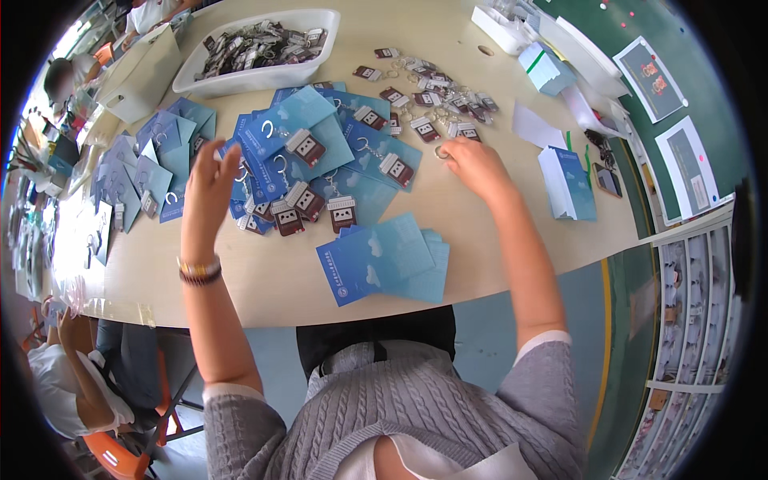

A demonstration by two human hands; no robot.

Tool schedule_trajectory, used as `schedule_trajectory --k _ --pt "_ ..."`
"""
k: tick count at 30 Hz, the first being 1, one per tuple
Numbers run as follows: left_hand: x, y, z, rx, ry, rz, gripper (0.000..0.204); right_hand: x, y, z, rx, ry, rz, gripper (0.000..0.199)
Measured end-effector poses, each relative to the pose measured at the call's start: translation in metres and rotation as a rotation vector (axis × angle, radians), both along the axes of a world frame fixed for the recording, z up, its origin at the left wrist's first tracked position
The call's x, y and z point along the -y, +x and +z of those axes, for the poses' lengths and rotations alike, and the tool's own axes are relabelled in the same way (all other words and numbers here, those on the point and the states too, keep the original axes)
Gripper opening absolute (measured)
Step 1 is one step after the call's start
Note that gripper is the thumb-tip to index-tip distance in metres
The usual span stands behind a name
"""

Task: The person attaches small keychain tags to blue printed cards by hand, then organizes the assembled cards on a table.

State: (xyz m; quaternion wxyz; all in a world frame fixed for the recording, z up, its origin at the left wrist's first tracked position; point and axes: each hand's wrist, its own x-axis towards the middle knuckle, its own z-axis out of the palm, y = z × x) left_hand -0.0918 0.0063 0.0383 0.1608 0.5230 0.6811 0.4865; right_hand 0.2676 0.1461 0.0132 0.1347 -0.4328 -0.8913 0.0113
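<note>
My right hand pinches the metal ring of a keychain. Its brown and white tag lies just past my fingertips, at the near edge of a loose heap of similar keychains. Raised at the left side of a card pile, my left hand has its fingers apart and appears to hold nothing; it is slightly blurred. That pile consists of blue cards with keychains hooked on several of them. Nearer to me, a small fanned stack of plain blue cards lies by the table's front edge.
A white tub full of keychains stands at the back left, beside a beige bin. To the right are an upright stack of blue cards, a phone and a blue box. Other people sit at the left.
</note>
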Motion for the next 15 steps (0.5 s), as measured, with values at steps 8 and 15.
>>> schedule_trajectory --k 8,15 --pt "0.079 0.09 -0.017 0.05 -0.43 -0.338 0.026 -0.02 0.003 0.005 0.369 0.012 0.109 0.01" --pt "0.081 0.097 -0.038 0.436 -0.324 -0.318 0.014 0.001 0.065 0.02 -0.965 -0.756 0.071 0.011"
